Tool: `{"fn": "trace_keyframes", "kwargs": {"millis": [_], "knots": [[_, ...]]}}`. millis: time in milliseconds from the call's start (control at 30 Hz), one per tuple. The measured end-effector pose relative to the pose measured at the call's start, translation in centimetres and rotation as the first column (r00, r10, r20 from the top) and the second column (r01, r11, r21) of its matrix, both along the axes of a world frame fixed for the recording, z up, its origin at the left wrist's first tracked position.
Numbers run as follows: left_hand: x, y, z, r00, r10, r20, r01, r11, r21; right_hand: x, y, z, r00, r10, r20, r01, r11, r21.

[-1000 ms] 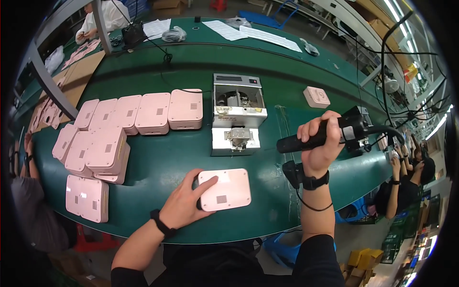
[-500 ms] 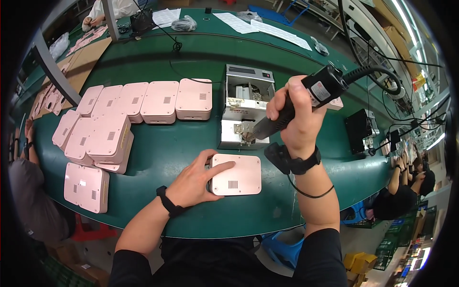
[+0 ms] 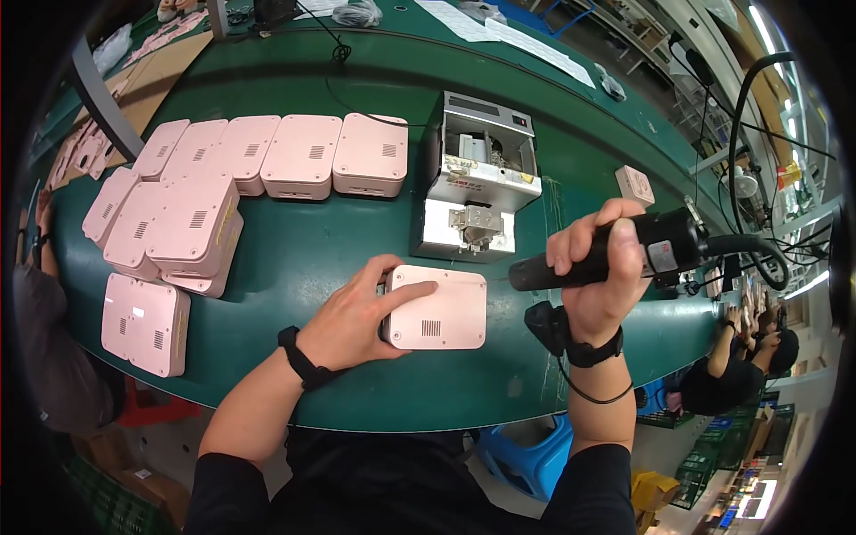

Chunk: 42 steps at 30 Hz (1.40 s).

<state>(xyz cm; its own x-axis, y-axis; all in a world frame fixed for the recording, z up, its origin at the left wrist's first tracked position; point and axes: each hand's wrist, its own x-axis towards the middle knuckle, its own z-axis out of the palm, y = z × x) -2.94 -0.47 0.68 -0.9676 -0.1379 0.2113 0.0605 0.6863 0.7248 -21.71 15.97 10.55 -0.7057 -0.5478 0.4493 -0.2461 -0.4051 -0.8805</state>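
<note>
On the green table, my left hand (image 3: pixel 349 312) grips a pink plastic box (image 3: pixel 450 325) by its left end, index finger laid across the top. The box lies flat, with a small slotted vent and screw holes at its corners. My right hand (image 3: pixel 602 267) is wrapped round a black corded electric screwdriver (image 3: pixel 655 245), held in the air to the right of the box. Its dark nose points left; the bit's tip is too small to make out. Just beyond the box stands a metal screw feeder (image 3: pixel 477 192) with an open top tray and a bracket at its front.
Several pink boxes (image 3: pixel 303 156) stand in a row and in stacks (image 3: pixel 192 223) at the left. A small pink part (image 3: pixel 634 185) lies at the right. The screwdriver's thick cable (image 3: pixel 749 245) loops at the far right. A blue stool (image 3: pixel 526 455) is below the table edge.
My right hand has drawn the screwdriver away from the screw feeder, to the right and nearer to me. My left hand stays on the box. The whole view has shifted slightly.
</note>
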Motion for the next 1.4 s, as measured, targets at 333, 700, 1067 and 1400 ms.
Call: {"fn": "trace_keyframes", "kwargs": {"millis": [333,700,1067,1400], "knots": [[0.1,0.0,-0.2,1.0,0.009,0.0,-0.009,1.0,-0.029,0.4,-0.2,-1.6,0.997,0.078,-0.013,-0.079,0.997,-0.016],[0.3,0.1,-0.1,1.0,0.01,0.023,-0.01,1.0,0.003,-0.1,-2.5,2.4,0.999,0.05,-0.006,-0.05,0.991,-0.12],[0.4,-0.1,-0.6,1.0,0.005,-0.009,-0.005,1.0,0.006,1.2,-3.8,1.9,0.995,0.065,0.075,-0.065,0.998,-0.001],[0.3,-0.1,-0.6,1.0,-0.004,0.016,0.004,1.0,0.021,0.9,-3.6,1.4,0.999,0.042,0.018,-0.041,0.998,-0.057]]}}
